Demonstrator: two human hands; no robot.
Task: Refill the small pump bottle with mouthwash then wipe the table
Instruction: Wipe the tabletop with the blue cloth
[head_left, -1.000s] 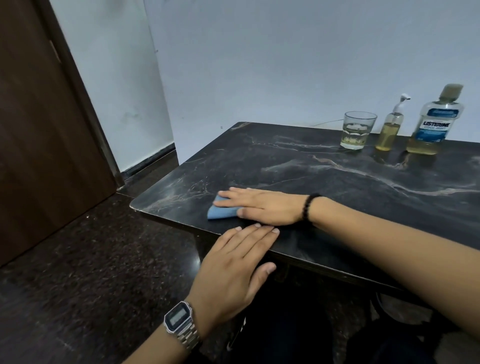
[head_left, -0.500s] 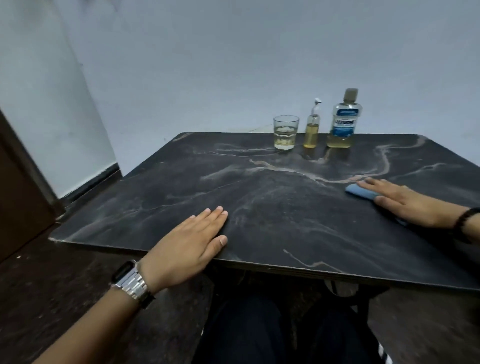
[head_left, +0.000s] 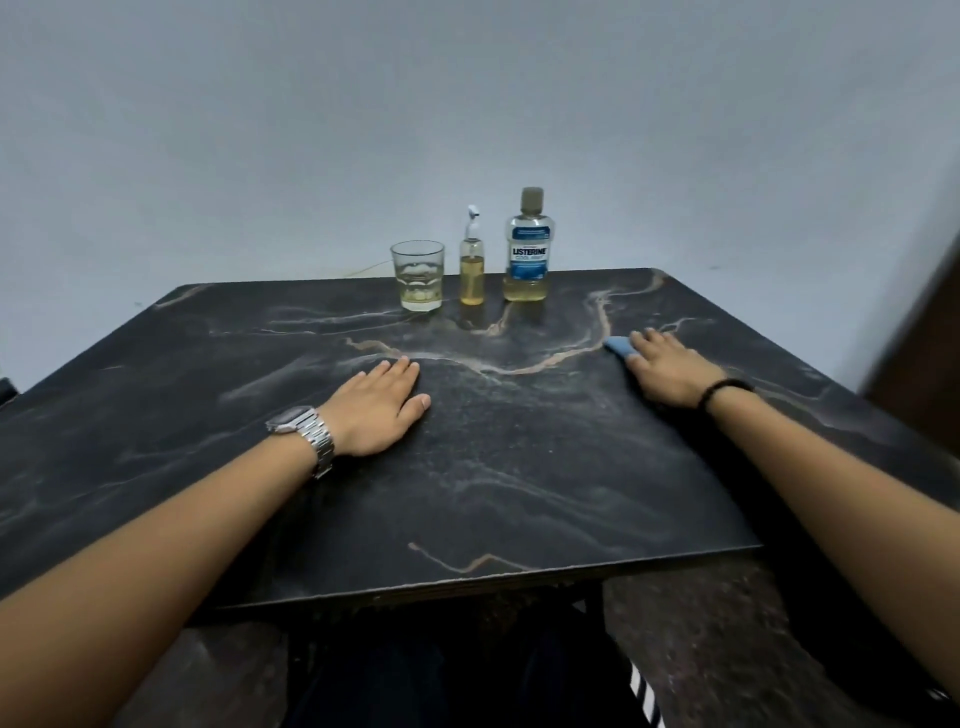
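- The left hand (head_left: 376, 410) lies palm down on the dark marbled surface (head_left: 519, 467), fingers straight and close together, holding nothing; a metal watch (head_left: 304, 434) sits on its wrist.
- The right hand (head_left: 667, 371) presses flat on a small blue cloth (head_left: 618, 345) toward the right side of the surface, fingers straight and slightly spread over it (only the cloth's far-left end shows from under the fingertips). A dark band (head_left: 719, 389) circles that wrist.
- At the far edge of the surface, near the pale wall (head_left: 467, 104), three things stand upright in a row, close together but not touching.
- On the left, a clear glass (head_left: 417, 275) holds a little yellowish liquid at its bottom.
- In the middle, the small pump bottle (head_left: 471, 262) is filled with yellow liquid for most of its body, its white pump head fitted on top.
- On the right, the mouthwash bottle (head_left: 528, 247) has a blue label and its cap on; yellow liquid fills only its lower part.
- Both hands are well apart from the bottles and from each other.
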